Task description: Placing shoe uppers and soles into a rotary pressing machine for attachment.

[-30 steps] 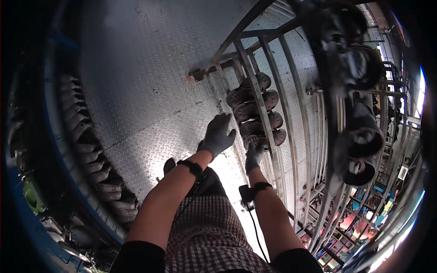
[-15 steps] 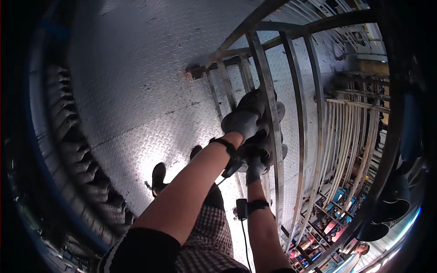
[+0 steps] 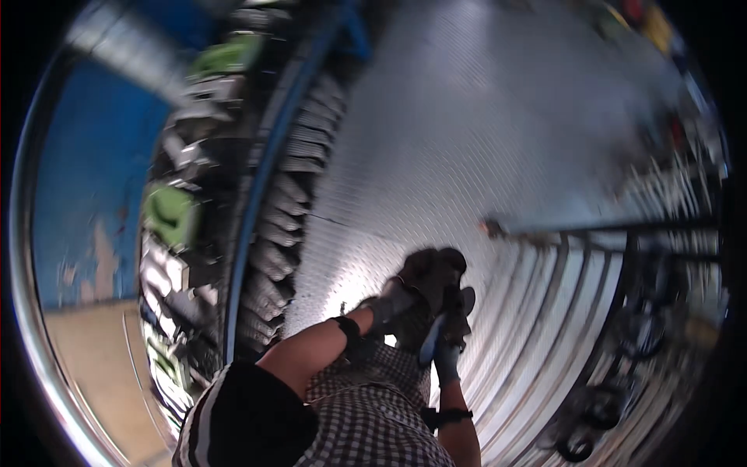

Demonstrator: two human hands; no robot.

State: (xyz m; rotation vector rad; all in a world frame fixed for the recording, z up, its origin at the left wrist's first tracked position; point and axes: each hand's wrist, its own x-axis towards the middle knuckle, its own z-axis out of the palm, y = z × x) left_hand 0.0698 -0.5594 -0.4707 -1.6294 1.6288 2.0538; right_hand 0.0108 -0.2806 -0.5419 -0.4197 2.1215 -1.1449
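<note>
A bunch of dark, rounded, shoe-like pieces (image 3: pixel 436 268) is held close in front of my checked apron. Their exact kind is hard to make out in the blur. My left hand (image 3: pixel 395 302), in a grey glove, is closed around the bunch from the left side. On the lower right, my gloved right hand (image 3: pixel 447 356) grips the same bunch, with a pale bluish patch (image 3: pixel 430 342) beside its fingers. Gloves and dark pieces overlap, so most fingertips are hidden. Black straps circle both wrists.
A metal rack of parallel bars (image 3: pixel 537 303) stands to my right, with dark round parts (image 3: pixel 599 405) beyond it. Along the left runs a blue-edged rack (image 3: pixel 245 257) with rows of grey pieces (image 3: pixel 276 257) and green ones (image 3: pixel 173 214). Patterned metal plate (image 3: pixel 420 163) covers the floor.
My view has swung to the left, bringing the left rack closer to the middle. Both hands have drawn the dark pieces back from among the bars toward my body.
</note>
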